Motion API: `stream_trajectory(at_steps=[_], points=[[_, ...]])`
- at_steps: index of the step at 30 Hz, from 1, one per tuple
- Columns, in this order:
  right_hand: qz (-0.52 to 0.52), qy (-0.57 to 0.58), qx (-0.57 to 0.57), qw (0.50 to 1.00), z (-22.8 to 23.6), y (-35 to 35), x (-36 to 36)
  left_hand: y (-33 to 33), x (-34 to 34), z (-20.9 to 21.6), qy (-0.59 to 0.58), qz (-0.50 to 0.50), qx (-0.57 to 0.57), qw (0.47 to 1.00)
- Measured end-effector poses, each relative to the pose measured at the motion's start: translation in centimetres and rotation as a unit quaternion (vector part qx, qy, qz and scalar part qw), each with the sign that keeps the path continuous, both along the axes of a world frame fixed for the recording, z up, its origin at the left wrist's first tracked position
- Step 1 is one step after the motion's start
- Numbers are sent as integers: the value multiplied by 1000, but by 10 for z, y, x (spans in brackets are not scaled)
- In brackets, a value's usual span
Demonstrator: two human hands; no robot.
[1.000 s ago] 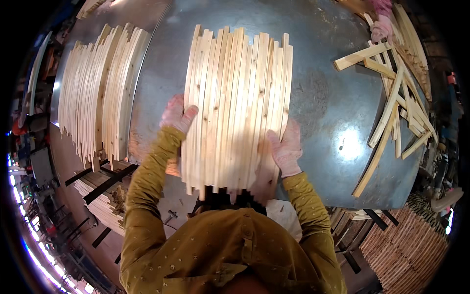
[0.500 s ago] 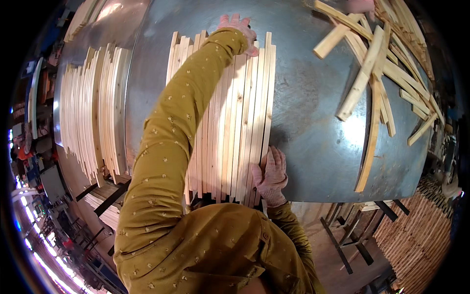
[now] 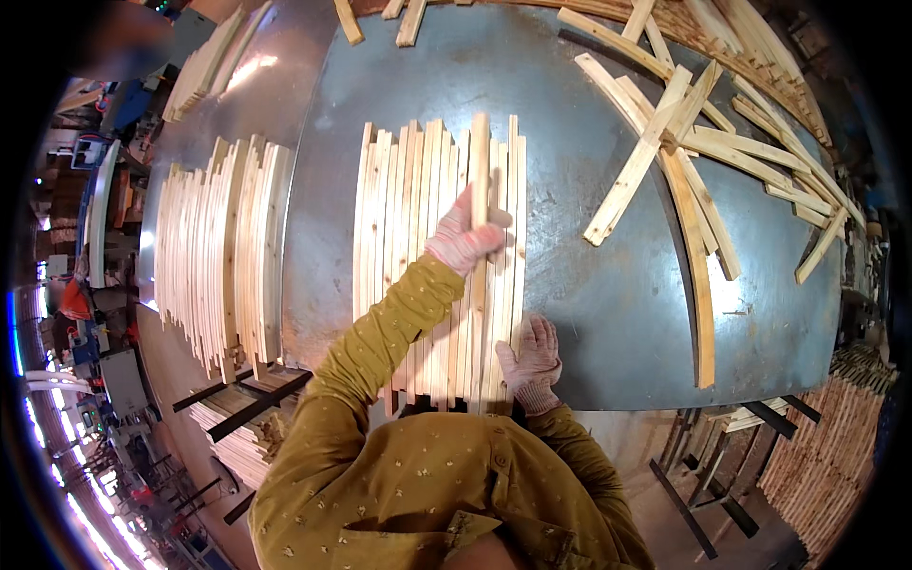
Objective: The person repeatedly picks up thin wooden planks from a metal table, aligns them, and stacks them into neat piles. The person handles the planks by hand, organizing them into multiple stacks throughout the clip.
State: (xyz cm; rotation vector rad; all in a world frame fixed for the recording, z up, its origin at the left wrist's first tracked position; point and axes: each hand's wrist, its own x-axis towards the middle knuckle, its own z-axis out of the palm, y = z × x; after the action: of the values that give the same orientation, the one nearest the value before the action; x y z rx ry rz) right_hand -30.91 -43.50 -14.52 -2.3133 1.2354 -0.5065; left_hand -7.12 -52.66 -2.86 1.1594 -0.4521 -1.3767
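In a pale knitted glove, my left hand [image 3: 464,235] is closed around one long wooden strip [image 3: 482,157], which is raised a little over the others. Beneath it, a row of pale wooden strips [image 3: 401,199] lies side by side on the metal table, their far ends uneven. My right hand [image 3: 533,359], also gloved, rests at the near right edge of the row with its fingers stretched out and its thumb against the outermost strip.
On the left stands a second row of strips [image 3: 195,247]. Crossed loose strips [image 3: 655,142] are heaped at the far right of the metal table [image 3: 589,294]. Dark metal bars [image 3: 684,503] and a big stack of wood [image 3: 826,465] are below the table at right.
My left hand has drawn back from the row's far end to its middle and now grips a lifted strip. My right hand stays by the right edge. The view has shifted.
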Motion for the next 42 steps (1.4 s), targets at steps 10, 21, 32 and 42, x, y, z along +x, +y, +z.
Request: stream_trajectory(at_steps=[10,21,32,42], points=[[96,-331,233,909,75,25,8,5,0,75,-369,107,138,913],[-86,-454,258,848,110,32,-67,14,-96,-38,-403,-177,-73,895],[-201,-532,298,767,134,-25,-159,45,-177,26,-398,-510,20,763],[48,-421,374,825,129,-109,-28,87,-163,43,-30,-173,122,977]])
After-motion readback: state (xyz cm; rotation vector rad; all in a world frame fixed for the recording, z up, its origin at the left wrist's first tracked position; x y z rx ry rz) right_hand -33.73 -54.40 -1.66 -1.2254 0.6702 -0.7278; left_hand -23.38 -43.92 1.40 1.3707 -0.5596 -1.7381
